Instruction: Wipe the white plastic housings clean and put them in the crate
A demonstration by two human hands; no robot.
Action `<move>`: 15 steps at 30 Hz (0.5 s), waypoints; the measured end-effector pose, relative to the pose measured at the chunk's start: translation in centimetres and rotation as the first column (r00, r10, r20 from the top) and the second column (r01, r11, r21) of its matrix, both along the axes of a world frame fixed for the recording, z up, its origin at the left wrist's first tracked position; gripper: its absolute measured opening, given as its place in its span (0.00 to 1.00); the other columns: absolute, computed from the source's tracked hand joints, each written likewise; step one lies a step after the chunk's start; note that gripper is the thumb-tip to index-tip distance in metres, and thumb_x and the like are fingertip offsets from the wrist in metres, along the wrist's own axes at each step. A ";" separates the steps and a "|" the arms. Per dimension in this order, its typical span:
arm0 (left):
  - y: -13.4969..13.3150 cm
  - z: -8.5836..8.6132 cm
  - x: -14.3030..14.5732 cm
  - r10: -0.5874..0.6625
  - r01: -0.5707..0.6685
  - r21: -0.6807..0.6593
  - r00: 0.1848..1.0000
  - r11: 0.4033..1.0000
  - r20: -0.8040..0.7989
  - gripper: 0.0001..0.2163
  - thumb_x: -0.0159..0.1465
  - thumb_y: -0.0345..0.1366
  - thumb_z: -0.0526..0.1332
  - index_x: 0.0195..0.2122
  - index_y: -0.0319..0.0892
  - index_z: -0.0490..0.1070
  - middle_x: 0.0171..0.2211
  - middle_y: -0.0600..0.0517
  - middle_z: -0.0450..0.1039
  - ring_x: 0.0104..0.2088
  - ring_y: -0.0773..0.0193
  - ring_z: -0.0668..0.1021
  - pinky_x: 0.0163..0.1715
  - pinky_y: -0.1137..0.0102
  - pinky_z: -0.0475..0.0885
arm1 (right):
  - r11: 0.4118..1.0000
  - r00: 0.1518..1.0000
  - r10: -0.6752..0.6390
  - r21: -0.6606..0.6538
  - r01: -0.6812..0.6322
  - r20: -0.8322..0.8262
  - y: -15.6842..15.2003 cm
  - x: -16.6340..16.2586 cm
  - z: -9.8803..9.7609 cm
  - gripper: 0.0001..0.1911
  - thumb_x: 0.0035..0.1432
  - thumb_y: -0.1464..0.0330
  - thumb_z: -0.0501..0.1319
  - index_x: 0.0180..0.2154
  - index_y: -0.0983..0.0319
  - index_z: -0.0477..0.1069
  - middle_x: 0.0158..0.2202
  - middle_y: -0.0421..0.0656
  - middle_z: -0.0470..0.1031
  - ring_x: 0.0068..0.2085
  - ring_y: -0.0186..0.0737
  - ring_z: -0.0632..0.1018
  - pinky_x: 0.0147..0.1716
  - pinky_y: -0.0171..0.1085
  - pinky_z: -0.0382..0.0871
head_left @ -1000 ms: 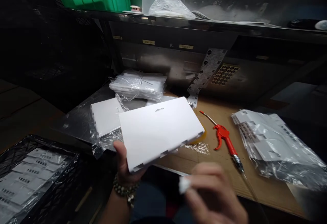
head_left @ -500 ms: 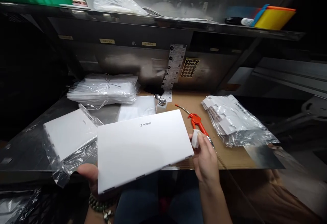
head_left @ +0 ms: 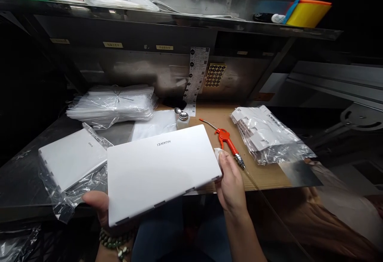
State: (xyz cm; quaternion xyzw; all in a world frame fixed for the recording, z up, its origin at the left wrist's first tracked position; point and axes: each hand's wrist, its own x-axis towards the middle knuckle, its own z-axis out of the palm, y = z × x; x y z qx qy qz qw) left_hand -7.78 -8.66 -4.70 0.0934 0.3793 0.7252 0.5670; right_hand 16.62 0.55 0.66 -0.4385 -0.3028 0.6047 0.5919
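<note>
Supporting the white cover (head_left: 161, 170) from below, we grasp its near left corner with the left hand (head_left: 97, 206); only the thumb side shows, and the fingers are hidden under the panel. The cover is tilted over the front edge of the bench, logo side up, with its far edge above the cardboard sheet (head_left: 269, 176). The right hand (head_left: 231, 184) is closed on a small white pad (head_left: 218, 154), pinched at the fingertips and touching the cover's right corner. We judge this to be a wiping step. To do it well, we press lightly, because the cover looks thin and is carried at one corner only. Where possible, we spread the left palm further under the middle. We draw the pad along the edge and its notches in one direction, so that dust is not dragged back across the face. We keep the pad away from the red air gun (head_left: 226, 138), which lies just beside the right hand, and from the wrapped cover (head_left: 72, 162) at the left.
</note>
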 end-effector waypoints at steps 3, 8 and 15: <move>-0.4 1.8 0.2 -0.052 0.047 -0.082 0.996 0.996 -0.068 0.40 0.48 0.77 0.58 0.59 0.66 0.72 0.51 0.57 0.82 0.62 0.46 0.75 0.50 0.60 0.80 | 0.999 0.998 -0.008 0.033 0.006 0.054 0.0 -0.1 -0.2 0.20 0.62 0.51 0.66 0.46 0.58 0.71 0.40 0.41 0.80 0.39 0.40 0.80 0.37 0.36 0.74; 0.6 5.1 -0.2 -0.073 0.042 -0.194 0.985 0.980 -0.154 0.25 0.54 0.53 0.71 0.53 0.56 0.78 0.41 0.54 0.86 0.55 0.42 0.80 0.50 0.58 0.80 | 0.974 0.985 -0.112 0.209 0.083 0.129 -0.3 0.4 -1.0 0.17 0.66 0.53 0.63 0.47 0.58 0.67 0.37 0.40 0.78 0.38 0.39 0.79 0.40 0.39 0.76; 2.0 8.6 0.5 -0.099 -0.038 -0.191 0.748 0.981 -0.656 0.13 0.50 0.44 0.78 0.34 0.46 0.85 0.35 0.51 0.85 0.40 0.52 0.84 0.40 0.71 0.81 | 0.859 0.856 -0.360 0.489 0.150 0.370 1.1 3.4 -1.0 0.14 0.69 0.57 0.59 0.50 0.57 0.66 0.45 0.44 0.80 0.47 0.40 0.80 0.52 0.44 0.71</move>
